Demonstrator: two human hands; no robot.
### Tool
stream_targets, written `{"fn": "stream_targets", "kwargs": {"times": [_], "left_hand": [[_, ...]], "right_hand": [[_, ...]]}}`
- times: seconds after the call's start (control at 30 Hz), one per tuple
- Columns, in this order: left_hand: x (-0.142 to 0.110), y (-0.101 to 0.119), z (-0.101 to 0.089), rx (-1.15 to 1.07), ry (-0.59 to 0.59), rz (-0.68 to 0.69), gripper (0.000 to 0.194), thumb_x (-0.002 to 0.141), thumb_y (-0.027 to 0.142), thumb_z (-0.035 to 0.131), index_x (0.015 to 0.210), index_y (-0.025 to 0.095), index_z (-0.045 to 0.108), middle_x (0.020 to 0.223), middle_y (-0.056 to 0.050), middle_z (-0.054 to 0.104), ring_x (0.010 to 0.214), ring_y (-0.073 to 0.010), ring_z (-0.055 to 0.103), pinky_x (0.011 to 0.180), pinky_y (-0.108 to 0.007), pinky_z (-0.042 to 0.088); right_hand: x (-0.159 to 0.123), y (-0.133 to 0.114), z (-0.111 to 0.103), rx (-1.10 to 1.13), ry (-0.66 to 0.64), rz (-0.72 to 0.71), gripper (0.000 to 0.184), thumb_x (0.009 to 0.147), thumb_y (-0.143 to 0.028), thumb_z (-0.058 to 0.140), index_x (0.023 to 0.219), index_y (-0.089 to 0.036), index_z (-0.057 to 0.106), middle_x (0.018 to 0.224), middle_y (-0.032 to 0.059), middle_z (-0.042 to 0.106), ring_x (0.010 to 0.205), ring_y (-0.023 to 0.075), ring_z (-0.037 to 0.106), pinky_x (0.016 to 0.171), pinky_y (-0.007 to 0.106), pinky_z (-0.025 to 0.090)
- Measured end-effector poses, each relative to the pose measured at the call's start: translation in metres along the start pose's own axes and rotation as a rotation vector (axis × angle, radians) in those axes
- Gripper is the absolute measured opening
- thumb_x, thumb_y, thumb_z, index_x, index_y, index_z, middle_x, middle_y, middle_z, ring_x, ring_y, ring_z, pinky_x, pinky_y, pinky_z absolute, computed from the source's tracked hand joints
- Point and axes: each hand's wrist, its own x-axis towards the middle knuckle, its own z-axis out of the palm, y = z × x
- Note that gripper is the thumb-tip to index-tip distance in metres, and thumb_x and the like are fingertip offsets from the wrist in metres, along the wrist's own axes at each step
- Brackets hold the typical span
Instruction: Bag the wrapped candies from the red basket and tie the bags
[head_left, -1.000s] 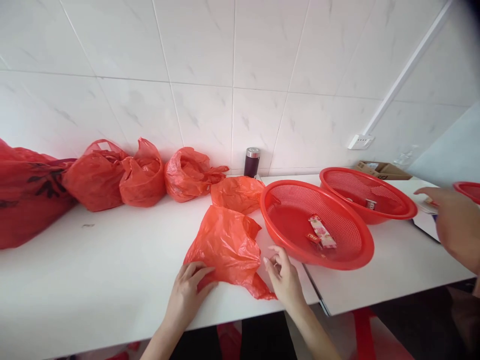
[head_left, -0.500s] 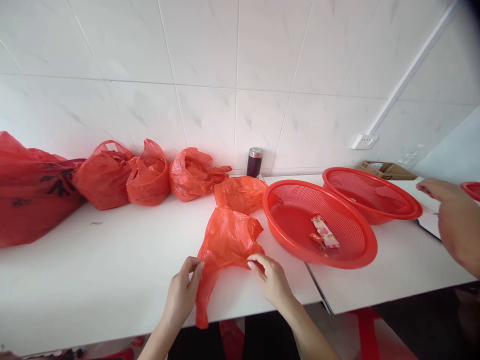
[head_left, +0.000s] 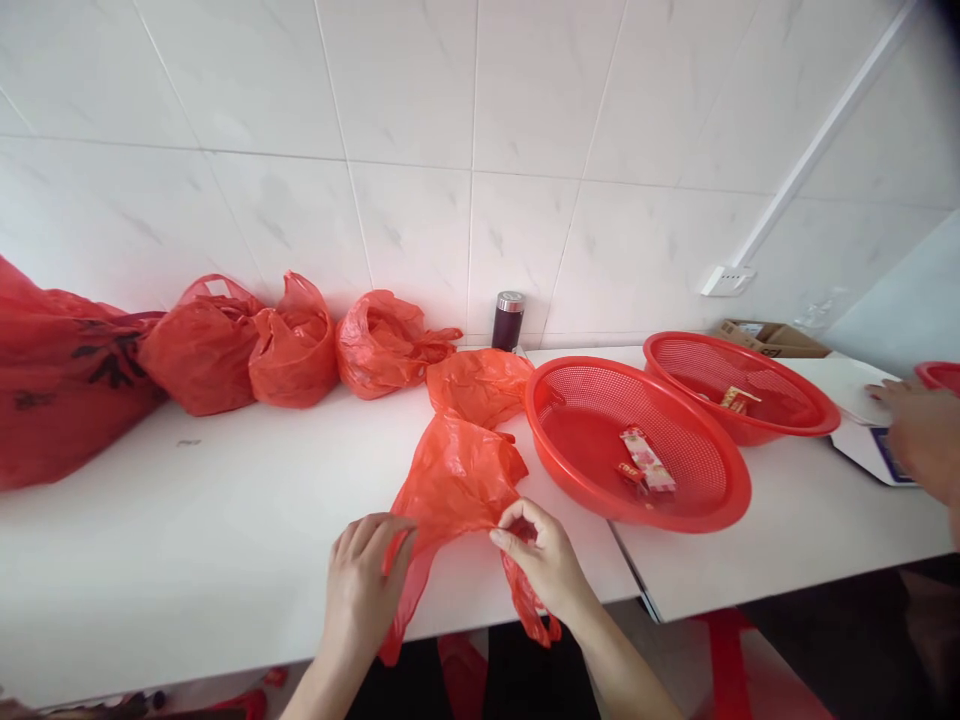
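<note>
A thin red plastic bag (head_left: 459, 478) lies on the white table at its front edge, its mouth towards me and its two handles hanging down past the edge. My left hand (head_left: 364, 580) is closed on the bag's left side, near the handle. With thumb and forefinger, my right hand (head_left: 544, 560) pinches the rim of the bag at the right; the right handle dangles below that hand. Behind it lies another crumpled red bag (head_left: 480, 385). To the right stands a red plastic basket (head_left: 570, 475) with a small floral packet (head_left: 649, 462) inside.
Several filled red bags (head_left: 294, 350) line the wall at left. A dark thermos (head_left: 508, 325) stands behind. At right are a second red basket (head_left: 810, 405) holding a small packet (head_left: 739, 400), a cardboard box (head_left: 780, 340), a digital scale (head_left: 859, 450) and another person's hand (head_left: 919, 425).
My right hand has drawn the right handle out, so it now hangs over the edge. A packet now lies in the second basket. The other person's hand has moved lower, over the scale.
</note>
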Motion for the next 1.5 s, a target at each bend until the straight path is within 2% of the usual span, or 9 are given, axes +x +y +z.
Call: {"fn": "stream_targets", "kwargs": {"times": [0.13, 0.43, 0.63, 0.73, 0.9, 1.13, 1.23, 1.37, 1.5], "left_hand": [[-0.007, 0.043, -0.001, -0.142, -0.11, 0.108, 0.019, 0.089, 0.033, 0.055, 0.102, 0.029, 0.068, 0.096, -0.005, 0.069, 0.09, -0.0234, 0.06, 0.077, -0.036, 0.046], [0.003, 0.057, 0.004, -0.874, -0.492, -0.395, 0.033, 0.091, 0.046, 0.049, 0.1, 0.019, 0.064, 0.093, -0.005, 0.067, 0.086, -0.0192, 0.061, 0.081, -0.032, 0.051], [-0.001, 0.041, 0.008, -1.075, -0.338, -0.698, 0.036, 0.081, 0.049, 0.062, 0.097, 0.016, 0.059, 0.099, -0.009, 0.068, 0.091, -0.0234, 0.066, 0.078, -0.036, 0.055], [-0.011, 0.001, -0.001, -0.994, -0.163, -0.881, 0.044, 0.076, 0.053, 0.064, 0.102, 0.018, 0.056, 0.096, -0.007, 0.068, 0.085, -0.0219, 0.066, 0.074, -0.035, 0.057], [-0.019, -0.064, -0.029, -0.744, 0.024, -0.868, 0.054, 0.06, 0.06, 0.073, 0.089, 0.02, 0.052, 0.09, -0.006, 0.066, 0.077, -0.022, 0.066, 0.071, -0.037, 0.057], [-0.017, 0.028, -0.049, -0.367, 0.37, -0.265, 0.034, 0.084, 0.034, 0.058, 0.116, 0.025, 0.049, 0.128, -0.01, 0.052, 0.124, -0.0281, 0.047, 0.108, -0.049, 0.034], [-0.01, 0.048, -0.025, -0.212, 0.246, -0.089, 0.05, 0.081, 0.032, 0.064, 0.127, 0.025, 0.045, 0.138, -0.014, 0.043, 0.129, -0.0311, 0.043, 0.106, -0.05, 0.036], [0.012, 0.019, -0.001, -0.061, 0.096, -0.101, 0.053, 0.081, 0.025, 0.06, 0.132, 0.024, 0.049, 0.148, -0.014, 0.037, 0.137, -0.0364, 0.03, 0.108, -0.055, 0.029], [0.03, 0.003, -0.023, -0.422, -0.358, -0.321, 0.019, 0.084, 0.025, 0.053, 0.097, 0.023, 0.066, 0.11, -0.007, 0.066, 0.104, -0.0272, 0.06, 0.086, -0.037, 0.048]], "right_hand": [[0.003, -0.006, 0.009, 0.152, 0.012, 0.0, 0.025, 0.082, -0.039, 0.065, 0.076, -0.018, 0.053, 0.071, -0.0028, 0.053, 0.068, 0.0115, 0.05, 0.067, 0.022, 0.041], [-0.005, -0.012, 0.029, 0.561, -0.11, 0.144, 0.029, 0.079, -0.036, 0.07, 0.076, -0.017, 0.048, 0.069, -0.0041, 0.047, 0.065, 0.009, 0.045, 0.064, 0.02, 0.039], [0.0, -0.016, 0.019, 0.877, 0.006, 0.177, 0.031, 0.077, -0.033, 0.072, 0.084, -0.02, 0.045, 0.074, -0.003, 0.053, 0.066, 0.0096, 0.053, 0.062, 0.021, 0.045], [0.005, -0.025, -0.004, 1.06, 0.083, 0.21, 0.037, 0.073, -0.03, 0.077, 0.089, -0.022, 0.044, 0.074, -0.0038, 0.055, 0.062, 0.009, 0.054, 0.057, 0.019, 0.045], [0.009, -0.041, -0.027, 1.12, 0.13, 0.142, 0.033, 0.076, -0.025, 0.075, 0.091, -0.024, 0.046, 0.075, -0.0046, 0.056, 0.068, 0.0086, 0.057, 0.066, 0.02, 0.048], [0.014, -0.048, -0.001, 0.953, 0.045, 0.08, 0.026, 0.082, -0.03, 0.07, 0.086, -0.022, 0.046, 0.076, -0.0048, 0.052, 0.064, 0.0073, 0.051, 0.062, 0.019, 0.043], [0.01, -0.052, 0.008, 0.992, -0.125, 0.098, 0.022, 0.084, -0.027, 0.068, 0.087, -0.021, 0.046, 0.073, -0.0053, 0.048, 0.061, 0.0057, 0.046, 0.061, 0.017, 0.04], [0.007, -0.049, 0.0, 0.983, -0.324, 0.148, 0.023, 0.084, -0.029, 0.067, 0.089, -0.022, 0.046, 0.072, -0.0054, 0.045, 0.06, 0.0064, 0.043, 0.061, 0.019, 0.039], [0.017, -0.037, -0.029, 0.565, -0.158, 0.061, 0.02, 0.087, -0.036, 0.06, 0.089, -0.022, 0.046, 0.073, -0.0042, 0.046, 0.064, 0.0092, 0.046, 0.062, 0.021, 0.039]]}}
